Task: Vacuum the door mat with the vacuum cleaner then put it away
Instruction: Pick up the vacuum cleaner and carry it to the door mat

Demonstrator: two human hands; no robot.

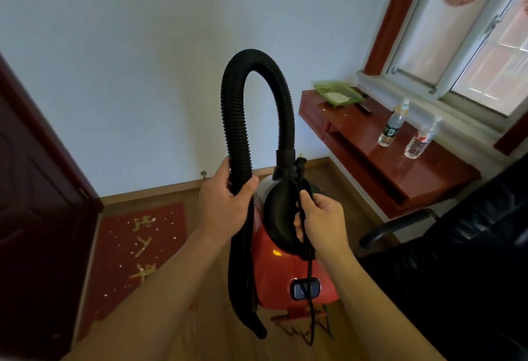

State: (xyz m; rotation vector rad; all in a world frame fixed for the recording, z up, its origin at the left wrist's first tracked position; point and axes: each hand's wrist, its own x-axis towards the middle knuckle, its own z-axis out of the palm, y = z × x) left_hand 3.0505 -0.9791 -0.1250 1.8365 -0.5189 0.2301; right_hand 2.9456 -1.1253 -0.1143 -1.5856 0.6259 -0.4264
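I hold a red canister vacuum cleaner [283,269] up in front of me, off the floor. My right hand [320,220] grips its black carry handle together with the black power cord [310,303], whose plug sticks up above my fingers. A ribbed black hose [257,57] arches over the top. My left hand [225,203] is closed around the hose's downward run, and the nozzle end [257,329] hangs below. The red door mat [134,249] with gold characters lies on the floor at lower left, sprinkled with pale specks.
A dark red door [37,217] stands at the left beside the mat. At right, a red wall-mounted desk [400,160] carries a green tray [340,93] and two water bottles [391,126]. A black office chair [457,246] fills the lower right. A window is above the desk.
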